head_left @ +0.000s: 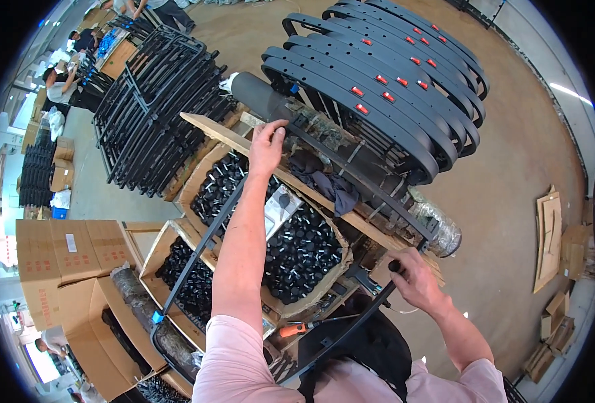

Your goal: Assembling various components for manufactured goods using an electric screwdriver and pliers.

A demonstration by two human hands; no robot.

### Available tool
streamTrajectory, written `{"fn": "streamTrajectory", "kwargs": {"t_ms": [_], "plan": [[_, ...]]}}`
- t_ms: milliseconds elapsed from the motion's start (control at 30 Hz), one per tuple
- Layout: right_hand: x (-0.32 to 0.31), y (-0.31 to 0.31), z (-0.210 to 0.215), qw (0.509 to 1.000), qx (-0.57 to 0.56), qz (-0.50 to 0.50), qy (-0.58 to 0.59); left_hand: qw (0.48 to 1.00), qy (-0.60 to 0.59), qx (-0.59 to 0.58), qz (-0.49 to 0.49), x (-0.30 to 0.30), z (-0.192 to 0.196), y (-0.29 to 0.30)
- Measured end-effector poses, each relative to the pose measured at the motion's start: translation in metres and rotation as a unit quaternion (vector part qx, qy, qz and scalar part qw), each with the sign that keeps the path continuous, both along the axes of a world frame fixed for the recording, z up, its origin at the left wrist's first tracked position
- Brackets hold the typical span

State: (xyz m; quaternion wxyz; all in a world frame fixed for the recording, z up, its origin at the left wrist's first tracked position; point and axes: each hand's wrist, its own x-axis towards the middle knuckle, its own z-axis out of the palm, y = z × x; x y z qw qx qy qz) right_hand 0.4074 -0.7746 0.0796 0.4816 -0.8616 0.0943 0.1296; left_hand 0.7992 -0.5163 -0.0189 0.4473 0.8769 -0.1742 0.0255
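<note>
Gripping the far end of a black metal frame (290, 221) with the left hand (266, 146), fingers curled over its top bar. Just below that hand, open cardboard boxes (196, 178) heaped with small black caps (304, 248); beyond it, a dark roll (260, 94) and stacked black curved panels (378, 87) with red reflectors. Further right, pinching the frame's near corner with the right hand (415, 279), fingers closed around a small black part. Near that wrist, an orange-handled tool (294, 329).
</note>
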Motion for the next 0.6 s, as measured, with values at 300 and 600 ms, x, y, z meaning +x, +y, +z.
{"fn": "streamTrajectory", "kwargs": {"t_ms": [300, 600], "plan": [[-0.018, -0.039, -0.003, 0.982, -0.153, -0.108, -0.023, 0.996, 0.066, -0.060, 0.006, 0.006, -0.012, 0.006], [-0.020, -0.050, -0.001, 0.966, -0.217, -0.137, -0.024, 0.996, 0.021, -0.091, 0.012, 0.003, -0.010, 0.005]]}}
